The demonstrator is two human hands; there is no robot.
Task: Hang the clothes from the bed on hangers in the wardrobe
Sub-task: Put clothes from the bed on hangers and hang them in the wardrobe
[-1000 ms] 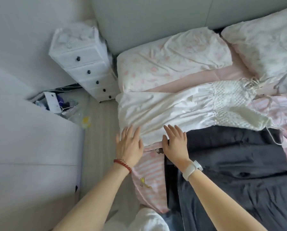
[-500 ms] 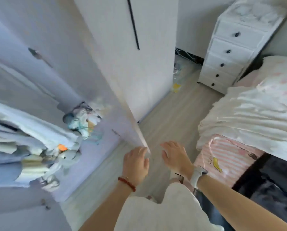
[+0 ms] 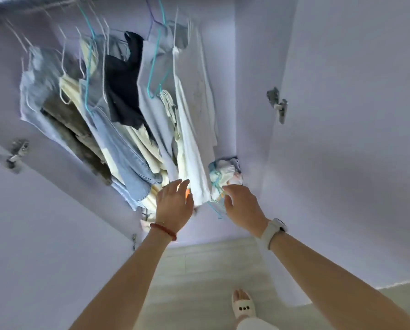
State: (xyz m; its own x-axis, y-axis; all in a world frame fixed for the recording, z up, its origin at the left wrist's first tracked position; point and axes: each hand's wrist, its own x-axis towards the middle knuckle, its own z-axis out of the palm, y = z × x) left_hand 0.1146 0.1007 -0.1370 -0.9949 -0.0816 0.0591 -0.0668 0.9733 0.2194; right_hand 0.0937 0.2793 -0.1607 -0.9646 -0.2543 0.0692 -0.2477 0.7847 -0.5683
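Observation:
The open wardrobe fills the view, with several garments hanging on wire hangers from a rail at the top. Among them are a black top, jeans and a white garment. An empty turquoise hanger hangs between the clothes. My left hand reaches toward the lower hems with fingers straight, holding nothing. My right hand is stretched out beside a bundle of cloth in the wardrobe's corner, fingers relaxed, next to a thin turquoise hanger. The bed is out of view.
The left wardrobe door and the right door stand open on either side, with metal hinges showing. Pale wooden floor lies below, and my slippered foot stands on it.
I have turned from the bed to face the wardrobe. Both hands left the white dress on the bed and now reach empty toward the hanging clothes.

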